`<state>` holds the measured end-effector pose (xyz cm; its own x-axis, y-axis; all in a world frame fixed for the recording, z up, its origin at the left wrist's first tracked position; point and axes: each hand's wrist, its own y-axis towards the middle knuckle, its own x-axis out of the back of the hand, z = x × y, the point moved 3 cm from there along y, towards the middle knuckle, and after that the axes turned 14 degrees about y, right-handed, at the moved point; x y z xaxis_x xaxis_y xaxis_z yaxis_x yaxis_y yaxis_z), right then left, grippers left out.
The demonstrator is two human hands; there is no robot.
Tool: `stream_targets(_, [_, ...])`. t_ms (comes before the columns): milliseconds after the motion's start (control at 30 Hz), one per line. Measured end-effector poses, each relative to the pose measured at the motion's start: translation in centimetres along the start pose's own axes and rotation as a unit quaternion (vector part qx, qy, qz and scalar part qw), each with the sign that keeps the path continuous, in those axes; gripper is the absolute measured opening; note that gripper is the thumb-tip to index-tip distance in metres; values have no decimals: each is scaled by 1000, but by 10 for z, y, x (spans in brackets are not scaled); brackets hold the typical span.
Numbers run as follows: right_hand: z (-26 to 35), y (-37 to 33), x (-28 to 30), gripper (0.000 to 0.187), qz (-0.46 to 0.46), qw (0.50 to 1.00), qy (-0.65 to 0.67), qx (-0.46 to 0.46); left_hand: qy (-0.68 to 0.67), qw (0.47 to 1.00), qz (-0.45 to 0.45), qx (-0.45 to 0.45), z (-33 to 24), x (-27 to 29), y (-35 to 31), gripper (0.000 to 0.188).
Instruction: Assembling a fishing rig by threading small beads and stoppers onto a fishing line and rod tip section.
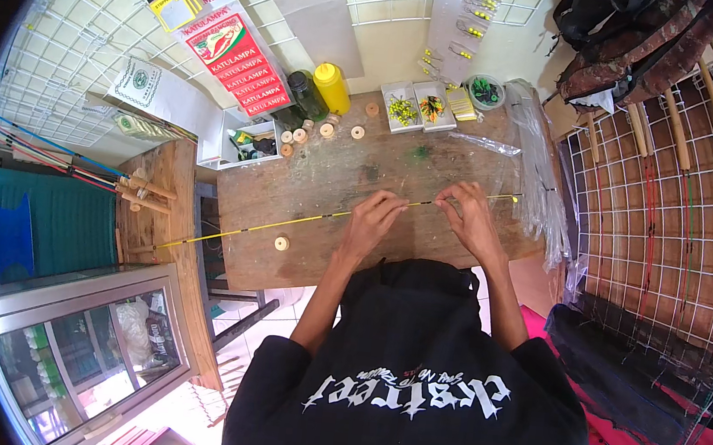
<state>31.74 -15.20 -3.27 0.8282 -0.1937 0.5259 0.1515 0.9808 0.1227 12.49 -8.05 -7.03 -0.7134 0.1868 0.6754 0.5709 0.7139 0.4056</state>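
A thin yellow fishing rod (262, 227) with black bands lies slantwise across the wooden table (326, 267). Its left end reaches over a side counter, and a small pale tip (514, 198) ends it on the right. My left hand (376, 218) is closed around the rod near its middle, fingers bent. A short way to the right, my right hand (471, 219) pinches at the rod beside a black band, thumb and forefinger together. Whether any fine thread runs between the fingers is too small to tell. A round cream-coloured spool (282, 243) stands to the left of my left hand.
Along the back stand more small spools (326, 131), a yellow squeeze bottle (331, 88), a dark bottle (307, 94), white trays of small colourful parts (402, 109) and a round tub (484, 91). Clear plastic sleeves (538, 176) lie at right. A glass cabinet (91, 351) stands at lower left.
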Motion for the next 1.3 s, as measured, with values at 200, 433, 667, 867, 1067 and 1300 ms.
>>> stream_targets(200, [3, -1, 0, 11, -13, 1000, -8, 20, -3, 997, 67, 41, 1, -4, 2, 20])
stream_targets(433, [5, -3, -3, 9, -17, 999, -17, 33, 2, 997, 72, 42, 4, -8, 4, 19])
stream_targets(667, [6, -5, -8, 10, -24, 996, -39, 73, 22, 997, 74, 32, 2, -6, 7, 15])
stream_targets(867, [9, -4, -9, 9, -25, 997, -39, 59, 23, 997, 73, 33, 2, -4, 10, 15])
stream_targets(1067, [5, -3, -12, 8, -34, 996, -51, 59, -1, 993, 95, 67, -4, -8, 12, 13])
stream_targets(1300, [3, -2, -11, 9, -47, 997, -44, 49, -15, 997, 68, 38, -6, -6, 13, 11])
